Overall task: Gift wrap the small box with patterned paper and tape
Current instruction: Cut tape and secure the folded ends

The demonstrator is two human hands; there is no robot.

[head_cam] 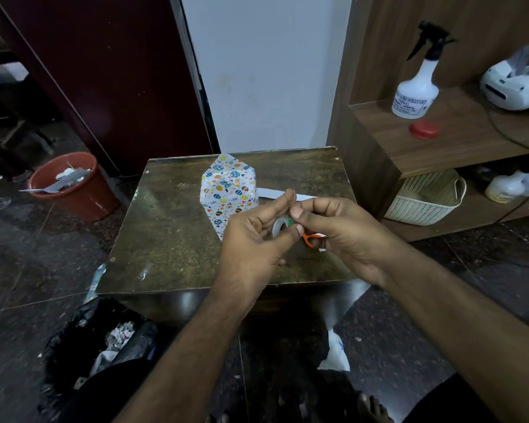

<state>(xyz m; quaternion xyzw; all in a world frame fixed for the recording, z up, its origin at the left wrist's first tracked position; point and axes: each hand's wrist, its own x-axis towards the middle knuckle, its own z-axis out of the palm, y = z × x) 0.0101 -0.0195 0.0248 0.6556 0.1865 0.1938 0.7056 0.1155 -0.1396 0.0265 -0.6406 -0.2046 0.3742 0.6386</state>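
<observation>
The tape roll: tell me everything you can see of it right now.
The tape roll is a small ring of clear, greyish tape with an open core and a touch of green at its right edge. It is held above the wooden table, clear of the wrapped box. The left hand grips it between thumb and fingers; the right hand pinches at its edge, seemingly picking at the tape end. Orange scissors handles show just behind.

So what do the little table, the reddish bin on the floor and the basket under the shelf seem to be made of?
Table: probably wood, its dark glossy top worn and mottled. Bin: likely plastic, smooth, uniform reddish-brown. Basket: apparently cream plastic, moulded with a perforated weave pattern.
</observation>
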